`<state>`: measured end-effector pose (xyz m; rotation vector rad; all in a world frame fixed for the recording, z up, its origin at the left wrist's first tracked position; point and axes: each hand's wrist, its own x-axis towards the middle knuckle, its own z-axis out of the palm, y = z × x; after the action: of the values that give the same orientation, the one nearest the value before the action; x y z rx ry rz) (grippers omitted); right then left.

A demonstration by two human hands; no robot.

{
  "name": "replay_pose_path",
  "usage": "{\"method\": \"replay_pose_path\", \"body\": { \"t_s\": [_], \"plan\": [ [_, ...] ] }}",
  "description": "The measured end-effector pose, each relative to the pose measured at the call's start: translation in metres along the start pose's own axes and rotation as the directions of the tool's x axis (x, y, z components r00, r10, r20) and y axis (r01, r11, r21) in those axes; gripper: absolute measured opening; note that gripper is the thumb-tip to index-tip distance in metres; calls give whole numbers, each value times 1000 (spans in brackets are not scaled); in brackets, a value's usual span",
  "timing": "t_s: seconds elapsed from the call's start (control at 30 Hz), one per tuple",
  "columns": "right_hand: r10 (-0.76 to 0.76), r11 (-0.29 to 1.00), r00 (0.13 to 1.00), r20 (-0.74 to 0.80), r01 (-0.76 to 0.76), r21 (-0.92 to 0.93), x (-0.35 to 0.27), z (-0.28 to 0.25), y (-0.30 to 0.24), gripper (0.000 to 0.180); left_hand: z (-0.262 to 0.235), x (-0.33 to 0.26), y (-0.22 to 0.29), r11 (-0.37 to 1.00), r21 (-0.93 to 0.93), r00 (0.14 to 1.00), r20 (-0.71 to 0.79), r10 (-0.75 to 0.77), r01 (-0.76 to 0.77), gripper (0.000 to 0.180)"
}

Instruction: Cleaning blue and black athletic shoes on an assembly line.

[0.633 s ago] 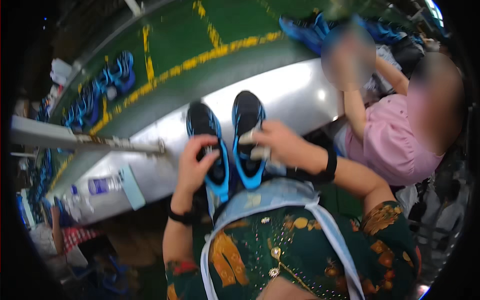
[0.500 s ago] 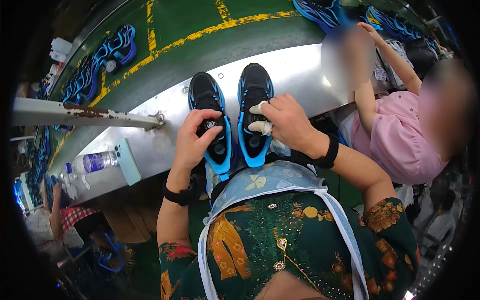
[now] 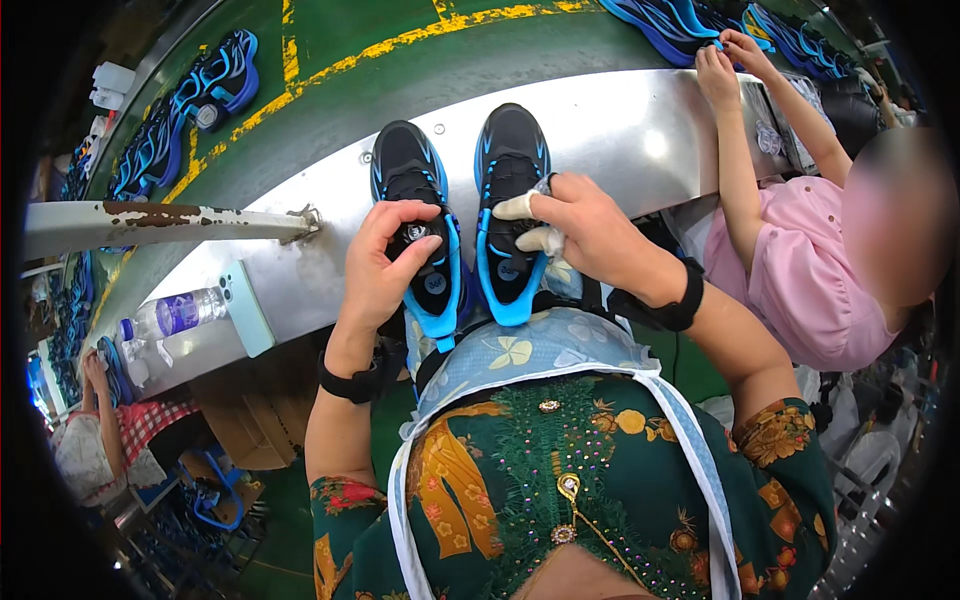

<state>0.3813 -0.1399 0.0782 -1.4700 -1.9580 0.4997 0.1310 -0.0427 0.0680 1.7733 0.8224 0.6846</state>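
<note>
Two black sneakers with blue trim stand side by side on the metal bench, toes pointing away from me. At the left sneaker point(image 3: 407, 150), my left hand point(image 3: 385, 255) curls its thumb and fingers around the tongue, with a small round dial-like piece point(image 3: 416, 232) showing between them. Over the opening of the right sneaker point(image 3: 512, 140) is my right hand point(image 3: 590, 230), its thumb and forefinger in white finger covers, bent on the tongue and lace area. What lies under those fingertips is partly hidden. Both heels point toward my apron point(image 3: 540, 350).
A worn white metal post point(image 3: 170, 228) crosses from the left to the bench point(image 3: 610, 130). A phone point(image 3: 247, 310) and plastic bottle point(image 3: 178, 312) lie at the bench's left. On the right, a person in pink point(image 3: 790, 260) handles a blue-and-black shoe point(image 3: 665, 25). More shoes point(image 3: 215, 80) stand beyond.
Both hands stay at the two sneakers; my right fingers have shifted slightly on the right one. The view has moved a little. The co-worker's hands now show together at a shoe.
</note>
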Motion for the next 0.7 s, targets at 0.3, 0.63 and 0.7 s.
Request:
{"method": "replay_pose_path", "body": {
  "t_s": [0.3,0.63,0.7],
  "plan": [
    [12,994,1000,-25,-10,112,8,-9,2,18,0,4,1,1000,23,1000,-2,3,-3,26],
    [77,977,994,-73,-60,204,6,-3,3,29,-7,6,5,953,-264,985,129,-118,148,36],
    [238,932,962,134,-265,249,14,-28,6,33,-6,5,17,991,-110,994,77,-73,81,36]
  ]
}}
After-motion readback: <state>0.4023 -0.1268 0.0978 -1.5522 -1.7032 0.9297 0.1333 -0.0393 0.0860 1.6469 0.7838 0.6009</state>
